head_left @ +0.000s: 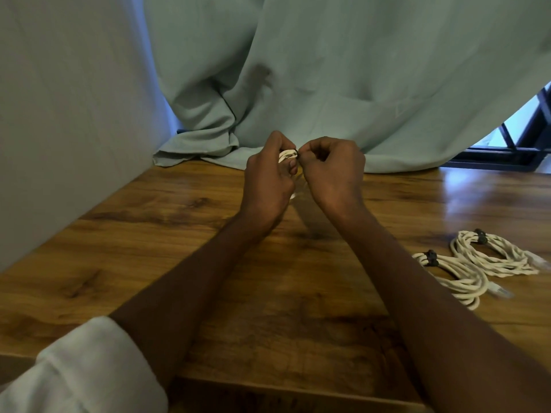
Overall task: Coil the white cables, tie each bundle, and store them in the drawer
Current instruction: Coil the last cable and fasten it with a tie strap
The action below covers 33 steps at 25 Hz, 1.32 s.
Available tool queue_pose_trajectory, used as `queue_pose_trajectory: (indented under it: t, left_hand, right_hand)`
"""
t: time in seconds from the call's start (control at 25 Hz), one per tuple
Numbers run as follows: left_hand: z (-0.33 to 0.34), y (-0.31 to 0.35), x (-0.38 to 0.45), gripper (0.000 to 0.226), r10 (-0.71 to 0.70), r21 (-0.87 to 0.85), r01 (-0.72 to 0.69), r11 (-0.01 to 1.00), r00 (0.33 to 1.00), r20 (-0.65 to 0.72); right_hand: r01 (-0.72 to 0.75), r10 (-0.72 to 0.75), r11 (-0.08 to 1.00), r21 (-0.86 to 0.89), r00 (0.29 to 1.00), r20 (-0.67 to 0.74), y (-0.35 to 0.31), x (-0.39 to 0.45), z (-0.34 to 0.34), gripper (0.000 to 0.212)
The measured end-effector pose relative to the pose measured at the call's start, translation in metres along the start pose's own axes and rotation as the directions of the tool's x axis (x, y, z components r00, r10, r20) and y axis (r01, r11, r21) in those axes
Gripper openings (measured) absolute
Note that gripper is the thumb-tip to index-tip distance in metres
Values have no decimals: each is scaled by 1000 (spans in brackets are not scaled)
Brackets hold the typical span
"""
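Hands [301, 171] on cable bundle [286, 155] w/ tie [295, 151]

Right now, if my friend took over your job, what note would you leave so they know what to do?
Left hand: closed around a white cable bundle, held above the table.
Right hand: pinching the dark tie at the bundle's top.
Done: two tied coils lie side by side on the table, to the right.
Left: finish this tie, then put all three bundles in the drawer, which is not in view.
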<state>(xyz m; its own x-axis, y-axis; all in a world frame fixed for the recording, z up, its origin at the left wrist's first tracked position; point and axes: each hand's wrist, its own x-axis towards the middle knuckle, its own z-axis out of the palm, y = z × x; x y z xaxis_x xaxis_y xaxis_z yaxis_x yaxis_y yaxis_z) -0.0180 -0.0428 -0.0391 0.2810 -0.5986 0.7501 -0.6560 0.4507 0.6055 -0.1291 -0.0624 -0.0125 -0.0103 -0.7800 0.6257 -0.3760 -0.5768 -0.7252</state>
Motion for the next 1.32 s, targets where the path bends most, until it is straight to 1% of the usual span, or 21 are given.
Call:
queue_pose_trajectory:
  t: [0.12,0.2,0.36,0.56,0.64,0.8,0.92,0.96,1.04,1.12,1.32]
  left_hand:
    - [-2,2,0,12,42,1,-42,999,999,3]
    - [-3,4,0,11,60,-25,-60,998,998,13]
    - [-4,2,2,10,42,-64,-42,997,999,0]
    - [-3,6,1,10,10,-104,-9,995,1000,3]
    - [-3,6,2,11,2,-118,-3,993,1000,-9]
    - [-1,7,3,12,-57,-156,55,986,998,-5]
    - [0,4,5,11,-121,-204,117,972,993,-5]
    - [0,3,7,11,-151,-235,148,961,989,5]
    - [0,0,9,14,-202,-282,202,938,979,31]
    - [1,-2,10,15,-210,-279,211,937,977,35]
    - [3,-4,9,13,-197,-281,200,939,980,38]
  right_hand:
    - [65,-64,997,-48,998,24,0,1,-1,17]
    - [92,-90,995,-48,995,47,0,3,-3,19]
    - [112,-109,993,-41,992,64,1,6,-5,20]
    - [132,-131,991,-38,991,22,1,5,-4,19]
    - [142,-143,989,-35,990,-5,0,4,-3,23]
    - [121,-114,990,76,990,-80,-4,0,-7,32]
    - [141,-134,980,139,989,-59,-6,-1,-10,33]
    - [144,-140,980,135,989,-36,-6,0,-11,32]
    - [144,-145,987,70,989,13,-5,2,-11,28]
    - [129,-129,992,3,990,47,-2,4,-9,24]
    - [18,-20,998,54,999,29,-1,7,-12,12]
